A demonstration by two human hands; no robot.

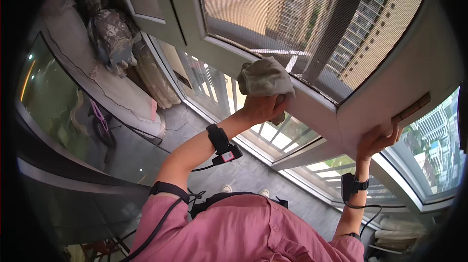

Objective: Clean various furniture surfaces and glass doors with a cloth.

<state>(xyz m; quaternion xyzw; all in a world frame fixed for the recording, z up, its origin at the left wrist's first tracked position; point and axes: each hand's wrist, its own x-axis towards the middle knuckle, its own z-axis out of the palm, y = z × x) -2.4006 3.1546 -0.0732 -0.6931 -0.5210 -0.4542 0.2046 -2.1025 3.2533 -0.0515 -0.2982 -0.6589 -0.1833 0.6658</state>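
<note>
A crumpled grey cloth [268, 79] is in my left hand [261, 108], my fingers closed around it. The cloth lies against the bottom rail of an opened window sash [314, 99], just below its insect screen [292, 27]. My right hand [376, 141] is on the side stile of the same sash, at its edge below a recessed handle [411, 108]; the fingers curl over that edge, and the fingertips are partly hidden.
Tied curtains [109, 38] and a covered ledge [120, 90] are at the left. A large glass panel [124, 152] reflects a small bicycle. Fixed panes with outside railings run below the sash. Grey floor tiles [252, 174] lie around my shoes. Folded fabric [398, 232] is at lower right.
</note>
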